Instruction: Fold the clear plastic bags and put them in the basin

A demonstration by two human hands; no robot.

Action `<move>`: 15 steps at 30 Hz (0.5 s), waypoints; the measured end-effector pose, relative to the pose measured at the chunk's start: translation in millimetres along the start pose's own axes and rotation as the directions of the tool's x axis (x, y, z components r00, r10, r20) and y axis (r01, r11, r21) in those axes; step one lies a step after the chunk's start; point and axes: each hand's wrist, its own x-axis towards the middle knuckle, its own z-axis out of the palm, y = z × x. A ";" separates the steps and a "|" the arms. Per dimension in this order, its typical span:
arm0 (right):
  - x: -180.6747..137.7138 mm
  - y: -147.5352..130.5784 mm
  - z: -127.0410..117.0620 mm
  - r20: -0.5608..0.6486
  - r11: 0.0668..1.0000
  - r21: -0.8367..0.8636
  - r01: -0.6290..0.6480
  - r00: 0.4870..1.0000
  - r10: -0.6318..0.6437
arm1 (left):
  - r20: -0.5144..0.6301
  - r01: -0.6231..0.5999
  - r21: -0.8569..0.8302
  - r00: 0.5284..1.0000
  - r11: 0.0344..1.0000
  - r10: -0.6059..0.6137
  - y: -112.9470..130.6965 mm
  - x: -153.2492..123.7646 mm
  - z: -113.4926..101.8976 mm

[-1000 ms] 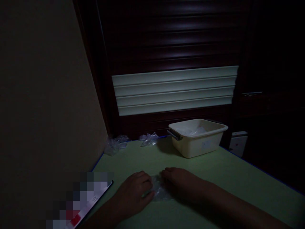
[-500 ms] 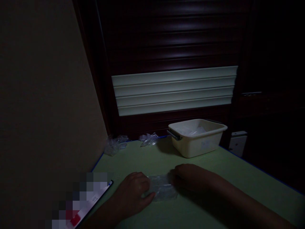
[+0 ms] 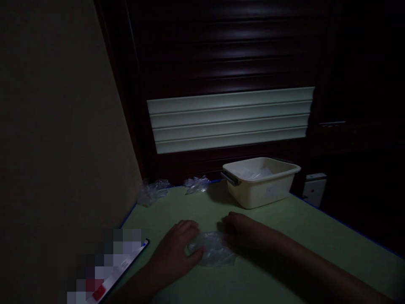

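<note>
Clear, crinkled plastic packet [image 3: 215, 253] lies on the pale green table [image 3: 177, 211], between your two hands. Your left hand [image 3: 175, 251] is spread, thumb well apart from the fingers, at the packet's left edge. Your right hand [image 3: 245, 232] curls by its upper right corner; you can't tell from here whether it pinches the film. Left of your left arm lies a dark-edged flat panel [image 3: 125, 265], partly pixelated. Farther out, two crumpled clear plastic heaps [image 3: 153, 193] [image 3: 198, 185] lie at the far edge, and a cream plastic tub [image 3: 261, 194] holds more pale plastic. Your work on this packet looks unfinished: it's laid out but rumpled. Whether the heaps are done or waiting doesn't show.
</note>
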 end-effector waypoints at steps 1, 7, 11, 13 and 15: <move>0.3 -0.7 0.6 -0.004 1.000 0.025 0.008 1.000 -0.008 | -0.016 0.038 -0.012 0.999 0.999 -0.038 -1.5 0.0 1.0; 3.8 -3.6 1.0 -0.013 0.967 0.242 0.081 0.997 -0.080 | 0.022 0.255 -0.178 0.967 0.951 -0.255 -9.6 0.3 7.1; 7.2 -2.3 0.7 -0.061 0.927 0.359 0.113 0.993 -0.097 | 0.104 0.379 -0.335 0.925 0.862 -0.366 -7.7 3.7 4.6; 9.1 -1.1 1.2 -0.086 0.911 0.392 0.126 0.991 -0.100 | 0.142 0.406 -0.419 0.913 0.812 -0.383 -6.5 5.5 2.5; 10.4 0.1 2.3 -0.106 0.892 0.429 0.143 0.988 -0.108 | 0.157 0.402 -0.496 0.913 0.770 -0.376 -7.0 6.7 1.7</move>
